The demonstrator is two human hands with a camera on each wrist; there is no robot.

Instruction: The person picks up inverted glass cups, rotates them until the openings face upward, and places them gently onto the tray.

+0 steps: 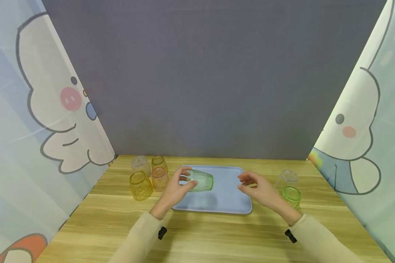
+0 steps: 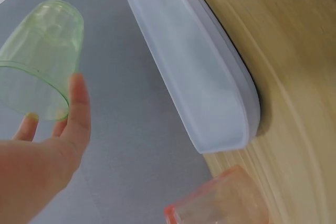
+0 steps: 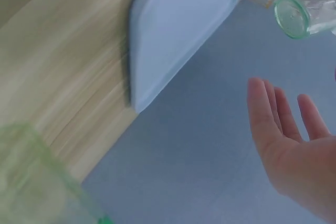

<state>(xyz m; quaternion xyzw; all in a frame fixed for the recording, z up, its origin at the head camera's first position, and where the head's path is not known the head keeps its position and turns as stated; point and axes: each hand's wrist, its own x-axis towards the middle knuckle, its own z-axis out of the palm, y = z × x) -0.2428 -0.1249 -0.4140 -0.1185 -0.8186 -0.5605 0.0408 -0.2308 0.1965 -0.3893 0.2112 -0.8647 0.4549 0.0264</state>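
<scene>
A clear green tumbler (image 1: 204, 182) lies on its side in the air above a pale blue tray (image 1: 232, 193). My left hand (image 1: 177, 188) pinches it at the open rim, thumb on one side and fingers on the other, as the left wrist view also shows with the green tumbler (image 2: 44, 45). The base of the tumbler points right, towards my right hand (image 1: 262, 190). That hand hovers beyond the tray's right edge, fingers loosely bent and holding nothing. In the right wrist view its fingers (image 3: 260, 108) are apart from the tumbler.
Left of the tray, upside-down glasses stand together: a clear one (image 1: 140, 165), an amber one (image 1: 160, 163), a pink one (image 1: 160, 179) and a yellow one (image 1: 140, 187). Behind my right wrist are a clear glass (image 1: 288, 178) and a green glass (image 1: 292, 195). A grey panel (image 1: 197, 80) backs the wooden table (image 1: 210, 237).
</scene>
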